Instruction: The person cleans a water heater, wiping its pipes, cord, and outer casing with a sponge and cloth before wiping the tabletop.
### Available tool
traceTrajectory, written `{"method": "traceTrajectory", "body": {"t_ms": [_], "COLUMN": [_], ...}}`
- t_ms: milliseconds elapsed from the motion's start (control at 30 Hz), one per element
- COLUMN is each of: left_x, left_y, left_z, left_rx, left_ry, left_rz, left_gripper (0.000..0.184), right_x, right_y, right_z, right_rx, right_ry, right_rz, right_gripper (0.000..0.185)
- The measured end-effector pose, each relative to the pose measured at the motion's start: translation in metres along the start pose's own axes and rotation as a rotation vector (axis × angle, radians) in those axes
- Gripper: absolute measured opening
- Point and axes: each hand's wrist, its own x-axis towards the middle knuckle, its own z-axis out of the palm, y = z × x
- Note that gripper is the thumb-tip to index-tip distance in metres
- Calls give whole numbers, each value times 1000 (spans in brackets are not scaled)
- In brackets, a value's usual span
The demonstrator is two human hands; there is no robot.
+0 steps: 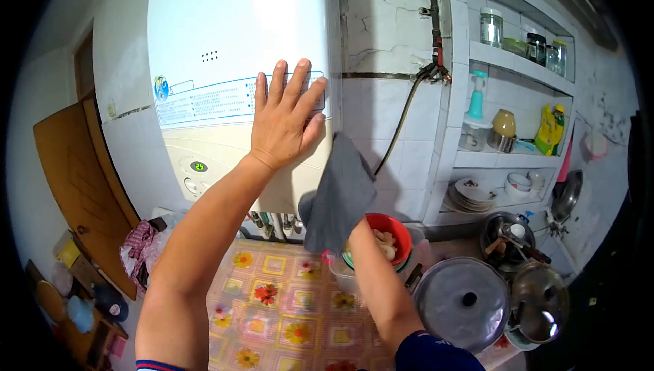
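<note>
My left hand (pixel 285 122) lies flat with fingers spread on the front of a white wall-mounted water heater (pixel 238 23), across its blue-printed label strip. A grey cloth (pixel 344 190) drapes over my right hand (pixel 359 233), which holds it up against the heater's lower right side. The cloth hides most of those fingers. A small green display (pixel 198 166) glows on the heater's cream lower panel.
Below is a table with a flowered tablecloth (pixel 272 316). Near my right forearm stand a red bowl (pixel 402 235) and a large lidded pot (pixel 460 303). Tiled shelves (pixel 518 64) at right hold jars and dishes. Pipes (pixel 272 226) run under the heater.
</note>
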Motion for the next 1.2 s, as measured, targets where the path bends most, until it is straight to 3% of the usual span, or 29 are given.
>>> {"method": "traceTrajectory", "body": {"t_ms": [267, 367, 467, 667, 967, 1067, 1200], "left_x": [2, 2, 1, 1, 1, 0, 1], "left_y": [-3, -3, -5, -5, -1, -1, -2], "left_z": [-4, -4, -2, -2, -2, 0, -3], "left_rx": [-34, -70, -65, -44, -43, -45, -71], "left_ry": [1, -6, 33, -10, -19, 1, 24], "left_rz": [-10, -16, -8, -17, -33, -28, -17], "left_gripper": [66, 65, 66, 57, 64, 64, 63], "right_x": [226, 317, 345, 238, 13, -2, 53], "right_y": [29, 36, 38, 28, -5, -10, 0], "right_z": [-34, -52, -58, -43, -9, -7, -12], "right_rx": [-276, -384, -452, -562, -128, -65, -103], "right_ry": [101, -1, -144, -364, -174, -122, -18], "right_rz": [-206, -144, -70, -126, -26, -17, -94], "right_gripper": [25, 25, 26, 26, 28, 29, 29]}}
